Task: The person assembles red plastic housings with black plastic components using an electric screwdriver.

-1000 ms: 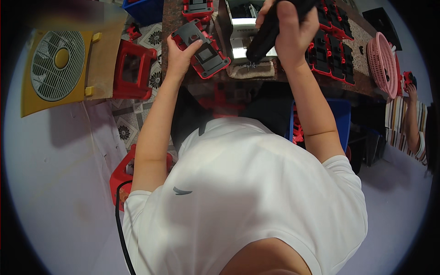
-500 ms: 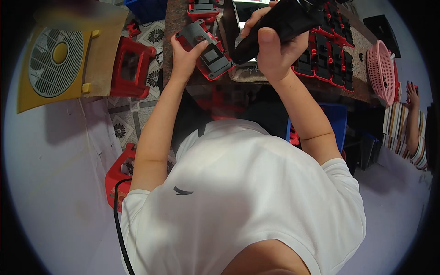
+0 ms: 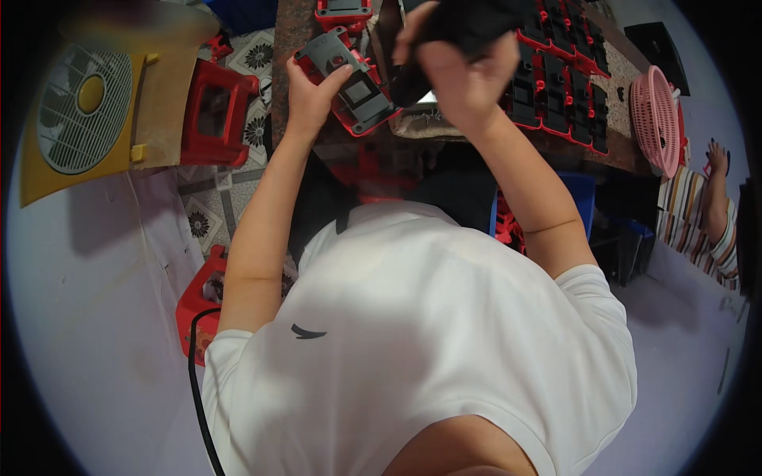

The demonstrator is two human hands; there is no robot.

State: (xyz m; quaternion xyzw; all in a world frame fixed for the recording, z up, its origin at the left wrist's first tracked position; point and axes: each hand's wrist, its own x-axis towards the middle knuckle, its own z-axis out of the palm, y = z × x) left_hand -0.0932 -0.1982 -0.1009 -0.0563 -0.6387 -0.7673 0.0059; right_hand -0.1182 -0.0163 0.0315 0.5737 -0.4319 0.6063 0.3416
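Note:
My left hand (image 3: 310,97) is closed round the left side of a grey-and-red plastic housing (image 3: 344,77), its thumb lying across the grey top face. The housing is tilted over the table's near edge and has a dark rectangular recess in it. To its right, my right hand (image 3: 470,81), smeared by motion, grips a black handheld tool (image 3: 476,22); its exact kind is not clear. The tool's dark lower end comes down close beside the housing's right edge; whether they touch I cannot tell. Another red-and-grey housing (image 3: 343,8) lies just beyond.
Rows of black-and-red housings (image 3: 556,95) cover the table's right side, with a pink basket (image 3: 657,119) at its edge. Red stools (image 3: 216,115) and a yellow-framed fan (image 3: 86,107) stand left. A blue bin (image 3: 583,198) is below the table; another person's arm (image 3: 717,194) shows far right.
My right hand and the black tool have shifted slightly left and blurred, the hand turning. The housing remains in my left hand. The whole view has shifted a little.

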